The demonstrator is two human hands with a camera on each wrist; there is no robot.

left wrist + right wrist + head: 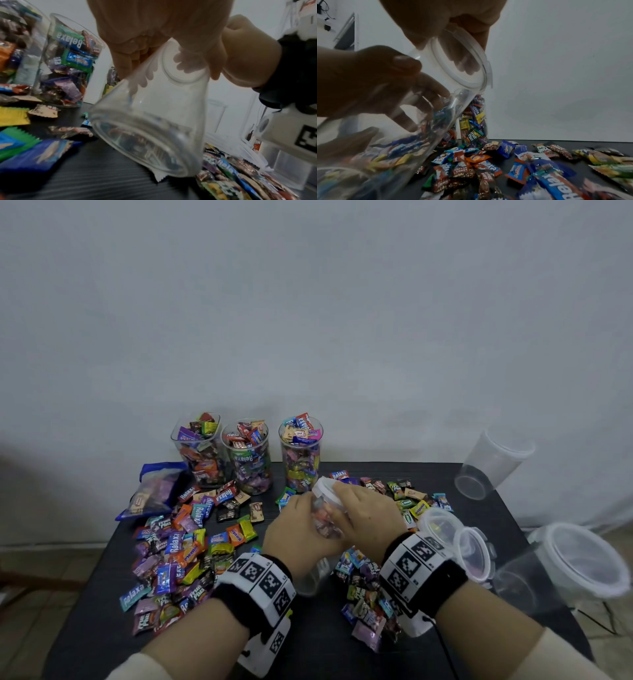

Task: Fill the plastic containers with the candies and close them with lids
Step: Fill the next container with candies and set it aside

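My left hand (pixel 294 529) wraps round the wall of a clear plastic container (pixel 154 121), fingers curled about its body; the container is tilted, base toward me and mouth away, held above the black table (pixel 315 652). Through the wall in the head view some wrapped candies show inside it; the left wrist view shows its base largely clear. My right hand (pixel 366 508) lies over the white lid (pixel 325 491) at the container's mouth, fingers bent across the lid's top and rim; the right wrist view shows fingertips pressed against the lid from behind. The lid sits on the mouth; whether it is fully seated I cannot tell. Loose candies (pixel 178 549) lie scattered across the table to the left and right of the held container. Three filled containers (pixel 250 460), uncovered, stand upright in a row at the far edge. A blue bag (pixel 154 491) lies at the far left. Empty containers (pixel 489 463) and spare lids (pixel 476 553) lie to the right.
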